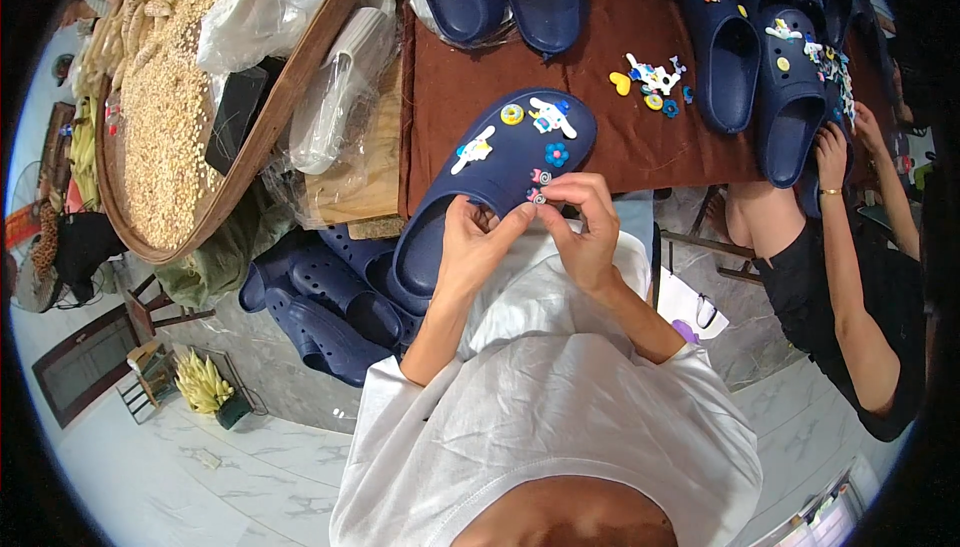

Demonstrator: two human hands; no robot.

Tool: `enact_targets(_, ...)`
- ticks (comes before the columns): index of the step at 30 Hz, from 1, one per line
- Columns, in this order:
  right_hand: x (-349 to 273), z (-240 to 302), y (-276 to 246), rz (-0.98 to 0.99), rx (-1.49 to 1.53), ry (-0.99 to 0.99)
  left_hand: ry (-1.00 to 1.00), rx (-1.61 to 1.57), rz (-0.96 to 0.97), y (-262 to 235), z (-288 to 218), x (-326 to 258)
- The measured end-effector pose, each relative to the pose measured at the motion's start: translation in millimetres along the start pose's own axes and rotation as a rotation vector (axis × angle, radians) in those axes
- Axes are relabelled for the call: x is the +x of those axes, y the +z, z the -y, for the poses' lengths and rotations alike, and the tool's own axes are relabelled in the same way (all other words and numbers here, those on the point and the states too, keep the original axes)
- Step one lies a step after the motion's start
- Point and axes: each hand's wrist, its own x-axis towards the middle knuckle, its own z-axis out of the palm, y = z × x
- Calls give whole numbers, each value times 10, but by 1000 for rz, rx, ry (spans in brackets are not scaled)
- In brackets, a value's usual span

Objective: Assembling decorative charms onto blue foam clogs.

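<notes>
A navy clog lies tilted at the table's front edge, toe pointing away. Its upper carries white character charms, a yellow ring charm and a blue flower charm. My left hand grips the clog at its opening, fingers reaching inside and thumb along the edge. At the clog's right side, my right hand is closed in a pinch at a small pink-and-white swirl charm. A similar swirl charm sits just above it. My fingers partly hide the lower charm.
Loose charms lie on the brown cloth. More navy clogs stand at right, where another person's hands work. Plain clogs are piled below left. A large basket of kernels is at far left.
</notes>
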Motion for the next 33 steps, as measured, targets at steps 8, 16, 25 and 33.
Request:
enact_targets(8,-76,-66,-36,38,-65,-54,148,164,-60,128,69,22)
enact_targets(16,-127,-103,-144,111,-102,-126,242,308,-203,156,218,34)
enact_targets(25,-214,-125,-198,60,-100,48,306,501,-291,284,40,-45)
enact_targets(33,-553,-191,-110,164,44,145,272,244,-189,203,108,-42)
